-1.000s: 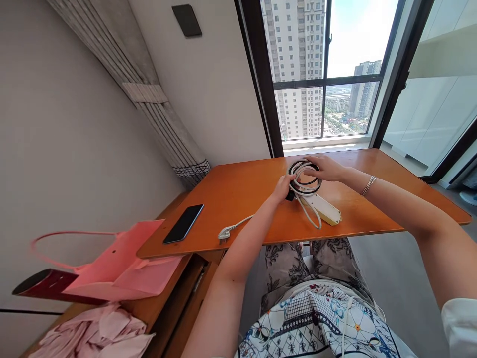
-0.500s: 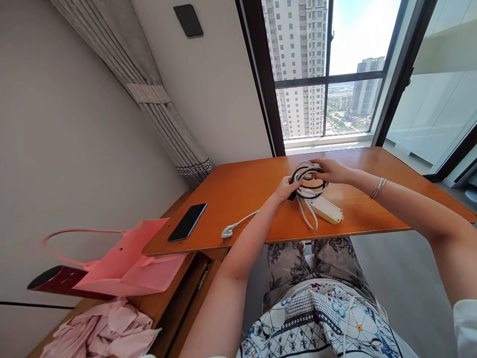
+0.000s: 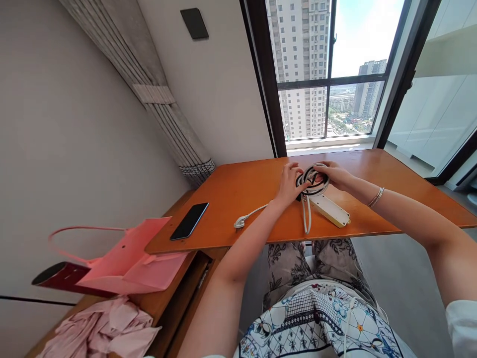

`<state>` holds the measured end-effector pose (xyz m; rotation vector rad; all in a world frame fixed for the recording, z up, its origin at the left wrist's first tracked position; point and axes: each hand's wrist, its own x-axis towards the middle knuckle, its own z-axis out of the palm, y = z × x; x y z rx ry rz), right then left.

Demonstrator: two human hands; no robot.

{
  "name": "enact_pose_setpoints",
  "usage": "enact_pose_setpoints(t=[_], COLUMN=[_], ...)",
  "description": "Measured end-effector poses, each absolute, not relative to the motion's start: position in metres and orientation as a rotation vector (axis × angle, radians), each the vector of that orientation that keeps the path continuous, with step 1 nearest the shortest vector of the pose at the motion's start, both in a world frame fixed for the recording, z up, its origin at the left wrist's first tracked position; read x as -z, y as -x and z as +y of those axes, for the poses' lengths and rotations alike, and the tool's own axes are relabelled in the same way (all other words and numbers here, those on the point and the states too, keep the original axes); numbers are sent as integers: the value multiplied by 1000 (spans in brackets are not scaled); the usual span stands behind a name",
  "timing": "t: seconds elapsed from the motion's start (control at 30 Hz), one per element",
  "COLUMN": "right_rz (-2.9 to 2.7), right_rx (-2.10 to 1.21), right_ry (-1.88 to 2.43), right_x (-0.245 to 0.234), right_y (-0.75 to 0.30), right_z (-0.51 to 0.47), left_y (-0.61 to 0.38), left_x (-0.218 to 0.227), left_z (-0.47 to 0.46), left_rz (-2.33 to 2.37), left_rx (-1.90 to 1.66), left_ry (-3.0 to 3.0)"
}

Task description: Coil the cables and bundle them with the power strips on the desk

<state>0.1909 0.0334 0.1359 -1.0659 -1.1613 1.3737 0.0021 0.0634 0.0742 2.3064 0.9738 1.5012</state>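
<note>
A coil of black and white cables is held up over the wooden table, between both hands. My left hand grips the coil's left side, with some fingers raised. My right hand is closed on the coil's upper right. Just under the coil lies a white power strip, slanting toward the table's front edge. A loop of white cable hangs beside it. To the left of my left forearm, a white plug rests on the table, its cord passing behind that arm.
A dark-screened phone lies at the table's left. Beyond that edge, a pink bag, a dark red cylinder and crumpled pink cloth sit on a lower wooden surface. A window stands behind the table.
The coil has shifted slightly right and looks more tightly gathered. My left hand's fingers have risen at its left side. The plug has slid right and a little toward the back.
</note>
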Motion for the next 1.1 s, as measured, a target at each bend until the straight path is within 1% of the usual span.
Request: enact_pose_setpoints(t=[0.1,0.3,0.43,0.63,0.73,0.8,0.93,1.0,1.1], right_rz=[-1182,-1385,-1633,-1978,-2052,-2052,-1862,-1726,-1621], right_rx=[-1324,-1090,-789,-182,-62,-138,-675,-878,-991], right_ry=[1019,1047,1166,1377,1435,1382,1076,969,897], right_x=[-133,-128,-127,-138,-141,-140,-131,-124,-113], right_y=[-185,-186,-188,-185,-186,-188,-193,-194,-191], right_z=[32,40,47,38,35,38,54,59,59], left_y=[-9,-26,-29,-32,-35,-37,-34,-30,-26], left_x=[-76,-84,-85,-87,-87,-85,-86,-91,-102], left_z=[55,46,47,47,46,45,40,36,32], left_rz=[916,999,1007,1154,1216,1217,1059,942,807], left_rx=[-1415,-1317,-1333,-1280,-1275,-1345,-1481,-1519,-1584], left_ry=[-2522,-2554,-2498,-2454,-2455,-2414,-2414,-2441,-2358])
